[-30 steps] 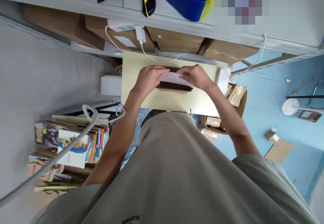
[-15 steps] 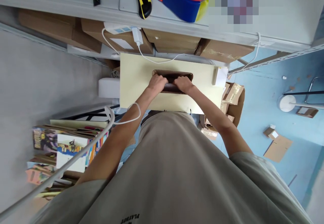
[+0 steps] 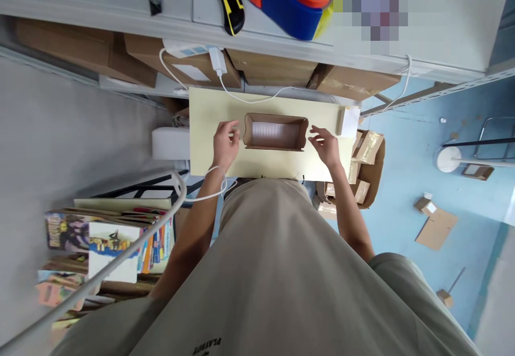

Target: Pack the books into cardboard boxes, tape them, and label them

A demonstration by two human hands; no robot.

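A brown cardboard box (image 3: 273,146) without a closed top stands on the pale yellow tabletop (image 3: 217,101). Inside it lies a whitish ribbed sheet that looks like bubble wrap (image 3: 276,131). Just left of the box hovers my left hand (image 3: 226,142), its fingers bent and apart, holding nothing. To the right of the box, my right hand (image 3: 324,144) is likewise open, fingers spread and pointing at the box wall. Neither hand appears to touch the box. A white cable (image 3: 209,197) loops by my left wrist.
A small white box (image 3: 349,122) stands at the table's right end. On the shelf above lie a box cutter (image 3: 228,2) and a blue and red tape dispenser (image 3: 287,9). Cartons (image 3: 277,68) line the back. Books (image 3: 115,246) are stacked lower left; a carton of parcels (image 3: 369,171) sits right.
Both hands have come out of the box and moved apart, one to each side. The whitish sheet inside now shows fully.
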